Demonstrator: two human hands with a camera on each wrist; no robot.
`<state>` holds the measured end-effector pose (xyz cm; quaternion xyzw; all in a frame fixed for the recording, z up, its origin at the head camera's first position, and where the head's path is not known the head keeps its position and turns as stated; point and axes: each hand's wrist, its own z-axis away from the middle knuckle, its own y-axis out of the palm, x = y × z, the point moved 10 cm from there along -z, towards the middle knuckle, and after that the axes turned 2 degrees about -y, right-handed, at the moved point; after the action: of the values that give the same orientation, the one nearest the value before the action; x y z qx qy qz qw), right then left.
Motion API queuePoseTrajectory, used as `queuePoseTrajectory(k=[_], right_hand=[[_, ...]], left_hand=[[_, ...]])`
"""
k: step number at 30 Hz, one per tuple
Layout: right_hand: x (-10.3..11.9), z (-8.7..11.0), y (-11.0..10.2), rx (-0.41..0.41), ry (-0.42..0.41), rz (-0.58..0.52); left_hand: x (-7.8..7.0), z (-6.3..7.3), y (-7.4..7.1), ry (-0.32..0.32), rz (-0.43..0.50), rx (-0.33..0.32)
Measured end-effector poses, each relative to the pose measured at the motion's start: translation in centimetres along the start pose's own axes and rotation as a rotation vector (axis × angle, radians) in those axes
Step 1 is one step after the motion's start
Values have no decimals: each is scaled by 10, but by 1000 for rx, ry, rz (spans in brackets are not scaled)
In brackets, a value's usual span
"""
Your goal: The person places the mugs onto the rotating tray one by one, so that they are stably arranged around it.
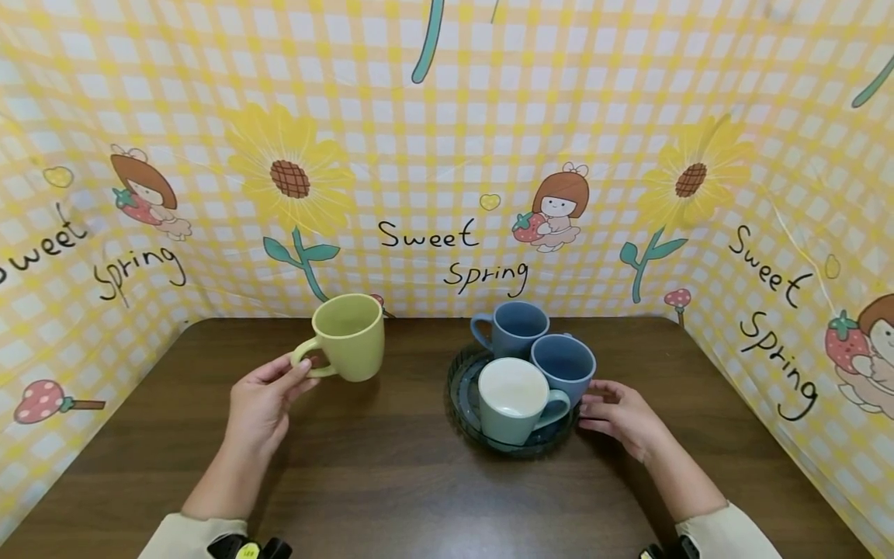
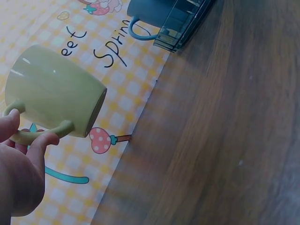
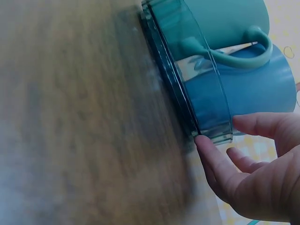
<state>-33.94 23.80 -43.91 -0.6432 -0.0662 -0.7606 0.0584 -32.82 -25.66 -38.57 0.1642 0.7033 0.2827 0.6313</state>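
Observation:
My left hand pinches the handle of a yellow-green mug, which hangs upright above the table, left of the tray. The left wrist view shows the thumb and fingers round that handle and the mug's base off the tabletop. On the right, my right hand holds the edge of a dark, clear glass tray, its fingertips at the tray's rim and base. A pale green mug and two blue mugs stand upright on the tray, close together.
A brown wooden table lies under everything. Yellow checked cloth with printed flowers, girls and lettering walls off the back and both sides. The rear blue mug is near the back cloth.

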Motion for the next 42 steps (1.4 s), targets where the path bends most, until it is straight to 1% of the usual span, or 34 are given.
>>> queuePoseTrajectory(k=[7, 13, 16, 19, 27, 32, 39, 42], right_hand=[[-2, -12, -4, 24, 14, -51], [-3, -22, -9, 41, 28, -53], [-2, -26, -10, 53, 32, -54], [-3, -28, -10, 67, 42, -68], [-1, -29, -5, 89, 13, -85], [0, -26, -2, 88, 1, -101], [-1, -23, -3, 72, 2, -107], [-2, -21, -3, 70, 0, -111]], left_hand=[[5, -2, 6, 3, -37, 13], [10, -1, 10, -4, -45, 16], [13, 0, 13, -10, -42, 23], [15, 0, 14, -13, -54, 17], [17, -2, 16, -18, -80, 9], [20, -2, 18, -16, -75, 8], [23, -2, 23, -10, -61, 6], [25, -2, 26, -12, -72, 8]])
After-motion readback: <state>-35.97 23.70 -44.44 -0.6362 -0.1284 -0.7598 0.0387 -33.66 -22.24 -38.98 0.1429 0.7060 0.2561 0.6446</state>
